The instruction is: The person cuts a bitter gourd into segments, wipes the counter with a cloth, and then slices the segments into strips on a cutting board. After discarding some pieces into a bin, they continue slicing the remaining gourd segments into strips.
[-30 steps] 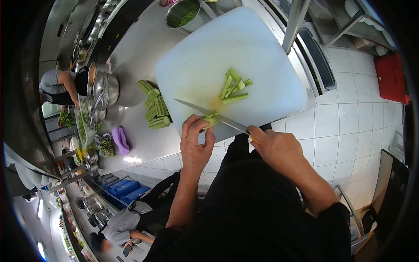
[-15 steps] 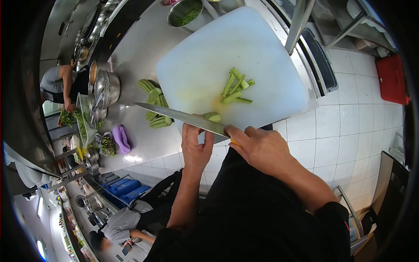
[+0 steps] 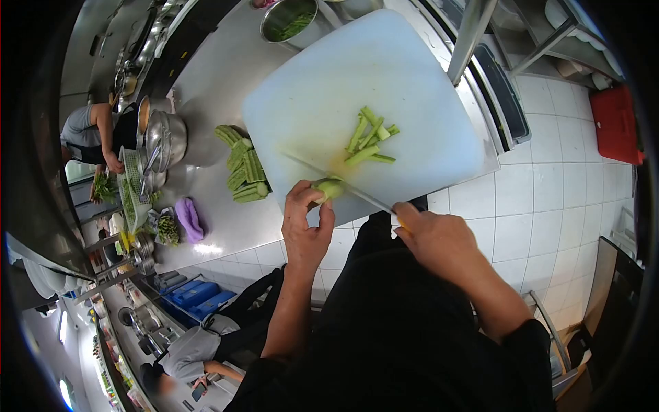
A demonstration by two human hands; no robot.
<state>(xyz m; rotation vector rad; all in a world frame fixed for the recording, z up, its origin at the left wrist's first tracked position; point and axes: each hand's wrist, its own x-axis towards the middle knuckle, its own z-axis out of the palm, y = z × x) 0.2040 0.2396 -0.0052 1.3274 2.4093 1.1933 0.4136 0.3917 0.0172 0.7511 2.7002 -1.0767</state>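
My left hand [image 3: 305, 223] pinches a short piece of green ridged gourd [image 3: 330, 189] at the near edge of the white cutting board [image 3: 412, 75]. In my right hand [image 3: 436, 237] is the yellow handle of a large kitchen knife [image 3: 371, 198]. Its blade runs up and left along the far side of the held piece, edge-on and blurred toward the tip. Several cut green strips [image 3: 371, 137] lie loosely in a heap on the board. Beside the board's left edge, more ridged gourd pieces [image 3: 246, 168] are stacked on the steel table.
A steel pot [image 3: 289, 20] with cut greens stands behind the board. To the left are a purple cloth [image 3: 189, 220], metal bowls [image 3: 168, 141] and a basket of greens [image 3: 132, 182]. One person [image 3: 103, 134] handles greens there; another [image 3: 195, 353] holds a phone at lower left.
The knife has swung from lying broadside over the left hand to edge-on past the gourd piece, its tip now over the board. My right hand has shifted right and slightly nearer me.
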